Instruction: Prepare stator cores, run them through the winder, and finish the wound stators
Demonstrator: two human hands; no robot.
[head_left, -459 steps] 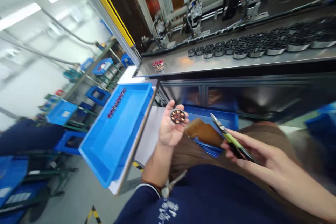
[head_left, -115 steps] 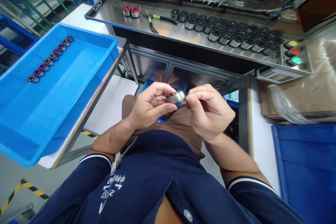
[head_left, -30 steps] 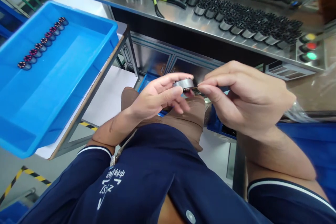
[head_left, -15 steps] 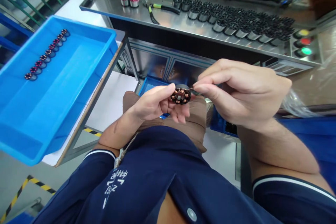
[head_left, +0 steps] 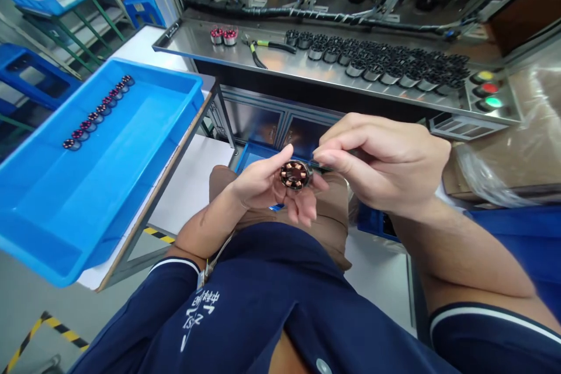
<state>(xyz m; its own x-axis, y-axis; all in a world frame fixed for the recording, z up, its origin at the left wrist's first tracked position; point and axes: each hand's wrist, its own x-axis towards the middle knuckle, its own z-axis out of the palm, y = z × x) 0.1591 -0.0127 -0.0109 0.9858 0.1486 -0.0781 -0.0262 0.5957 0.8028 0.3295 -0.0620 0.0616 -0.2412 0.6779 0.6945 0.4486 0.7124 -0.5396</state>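
In front of my lap, my left hand (head_left: 267,184) holds a round motor stator (head_left: 294,175) between thumb and fingers. The stator's copper-wound face is turned up toward me. Just to the right, my right hand (head_left: 377,160) is closed in a pinch, thumb against forefinger, close to the stator's upper right edge. A fine wire seems to run from this pinch to the stator, but it hardly shows.
On the left stands a blue tray (head_left: 144,198) with a row of wound stators (head_left: 96,117). The metal bench (head_left: 184,41) carries two pink-topped stators (head_left: 223,36), cutting pliers (head_left: 260,49), many black stator cores (head_left: 372,58) and lit buttons (head_left: 488,90).
My right hand has shifted a little left, nearer the stator. The stator has tilted so that its copper face shows more fully. The whole view has shifted somewhat with my head.
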